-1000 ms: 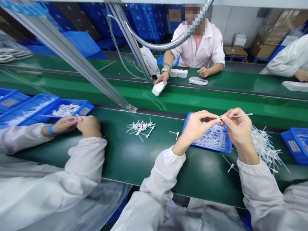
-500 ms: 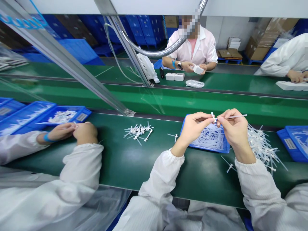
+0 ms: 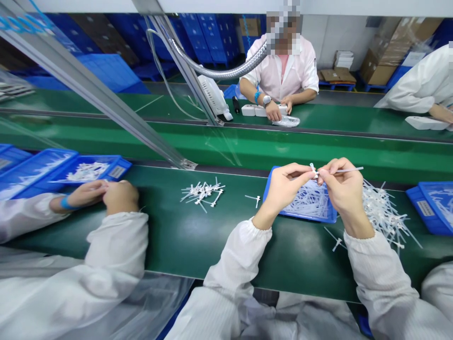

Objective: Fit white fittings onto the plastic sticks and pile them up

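Observation:
My left hand (image 3: 286, 188) pinches a small white connector piece (image 3: 313, 171) above a blue tray (image 3: 307, 218). Close beside it, my right hand (image 3: 340, 188) grips a thin white tube (image 3: 353, 169) that points out to the right; the fingertips of both hands nearly meet. Loose white tubes (image 3: 307, 200) fill the tray below. Right of the tray lies a large heap of white tube pieces (image 3: 384, 212), partly behind my right wrist. A single T-shaped piece (image 3: 257, 200) rests left of the tray, and another (image 3: 338, 242) lies in front of it.
A smaller pile of white pieces (image 3: 203, 191) lies on the green table (image 3: 177, 236). At left, a co-worker's hands (image 3: 120, 194) work near blue bins (image 3: 120, 165). Another blue bin (image 3: 426, 208) stands at right. A metal post (image 3: 141, 127) slants across; a person (image 3: 279, 71) sits opposite.
My hands keep nearly the same hold, fingertips together. The person opposite has lowered the white box to the table and now reaches to the clear plastic bag. The view has shifted slightly.

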`<state>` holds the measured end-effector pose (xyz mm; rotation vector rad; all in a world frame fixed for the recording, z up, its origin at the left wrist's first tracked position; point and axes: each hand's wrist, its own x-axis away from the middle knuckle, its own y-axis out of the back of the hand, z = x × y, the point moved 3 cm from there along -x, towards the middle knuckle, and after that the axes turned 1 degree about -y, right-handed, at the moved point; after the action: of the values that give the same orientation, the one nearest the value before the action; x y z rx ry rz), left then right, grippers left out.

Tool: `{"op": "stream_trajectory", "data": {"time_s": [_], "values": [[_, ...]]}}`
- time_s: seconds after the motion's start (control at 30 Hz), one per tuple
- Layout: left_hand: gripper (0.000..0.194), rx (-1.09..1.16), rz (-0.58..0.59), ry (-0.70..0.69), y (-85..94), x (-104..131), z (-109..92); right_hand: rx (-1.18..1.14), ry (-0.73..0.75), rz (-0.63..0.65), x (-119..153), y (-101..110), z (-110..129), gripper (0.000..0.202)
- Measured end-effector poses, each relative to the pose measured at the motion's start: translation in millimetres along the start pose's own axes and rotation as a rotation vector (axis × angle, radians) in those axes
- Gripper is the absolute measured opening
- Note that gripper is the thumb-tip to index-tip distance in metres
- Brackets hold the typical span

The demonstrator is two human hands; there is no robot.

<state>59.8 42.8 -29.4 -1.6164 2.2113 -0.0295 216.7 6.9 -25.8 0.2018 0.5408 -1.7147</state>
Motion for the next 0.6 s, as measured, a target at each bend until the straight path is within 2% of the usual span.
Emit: {"op": "stream_trajectory", "data": {"time_s": [0.3, 0.6], "values": [[0.018, -0.035, -0.021, 0.002, 0.6, 1.2, -3.6, 0.013, 0.005, 0.006, 1.8, -1.5, 0.6, 0.035], [0.017, -0.004, 0.032, 0.029, 3.4, -0.9, -6.5, 0.033, -0.019, 0.04, 3.4, -2.1, 1.2, 0.033]]}}
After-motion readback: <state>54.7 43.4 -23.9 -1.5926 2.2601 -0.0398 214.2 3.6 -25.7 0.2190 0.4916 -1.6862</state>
